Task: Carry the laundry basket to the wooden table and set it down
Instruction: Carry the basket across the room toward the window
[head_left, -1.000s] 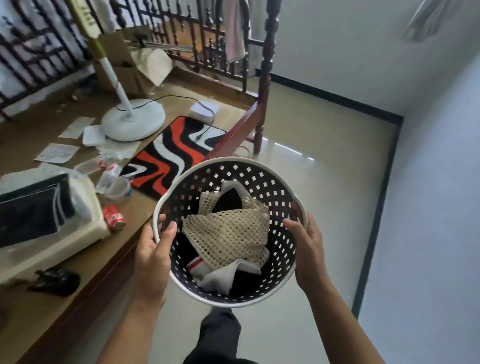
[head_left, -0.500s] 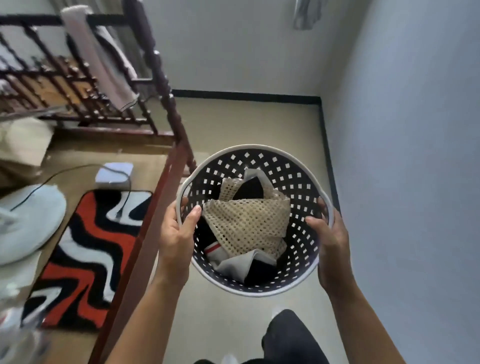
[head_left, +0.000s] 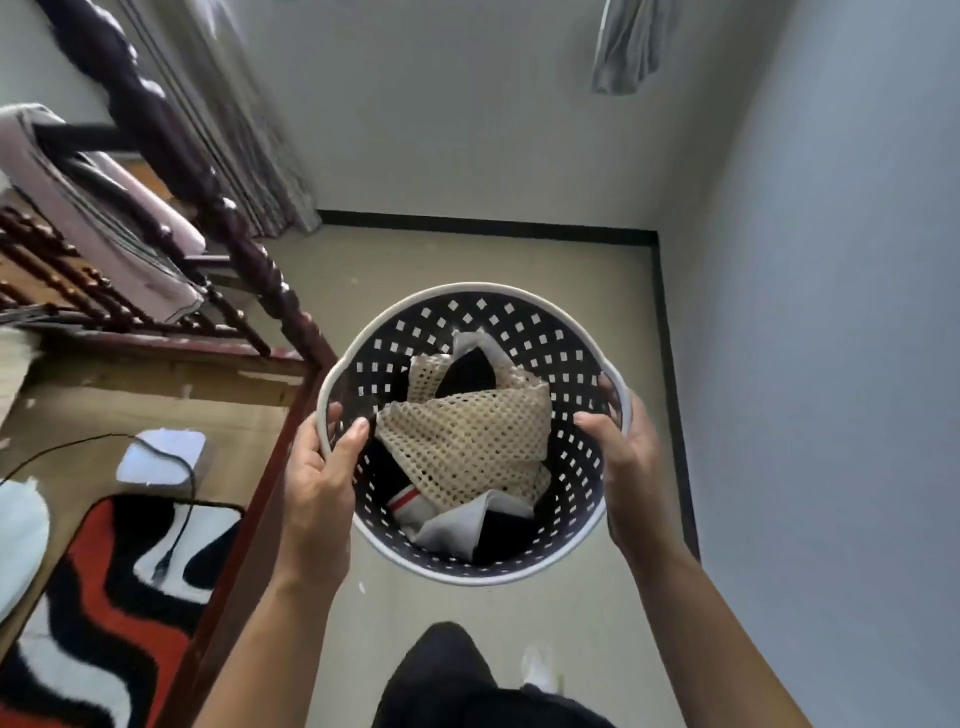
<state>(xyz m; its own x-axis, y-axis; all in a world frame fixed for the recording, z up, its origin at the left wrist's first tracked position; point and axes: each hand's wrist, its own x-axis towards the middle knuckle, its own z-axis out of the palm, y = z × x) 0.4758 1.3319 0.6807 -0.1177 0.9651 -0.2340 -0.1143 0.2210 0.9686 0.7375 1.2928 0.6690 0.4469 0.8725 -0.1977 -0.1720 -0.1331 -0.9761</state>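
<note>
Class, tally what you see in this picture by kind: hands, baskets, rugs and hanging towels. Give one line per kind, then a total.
Hands: 2, left hand and right hand
Baskets: 1, basket
Rugs: 1, rug
Towels: 1, towel
Total: 5

laundry basket (head_left: 519, 322) | left hand (head_left: 317, 483), right hand (head_left: 628, 462) gripping rim | above floor (head_left: 467, 260)

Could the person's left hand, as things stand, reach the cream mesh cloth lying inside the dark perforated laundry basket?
Probably not yet: the left hand is gripping the dark perforated laundry basket by its rim. The cream mesh cloth lies uncovered just beyond its thumb, but letting go would leave only the right hand holding.
</note>
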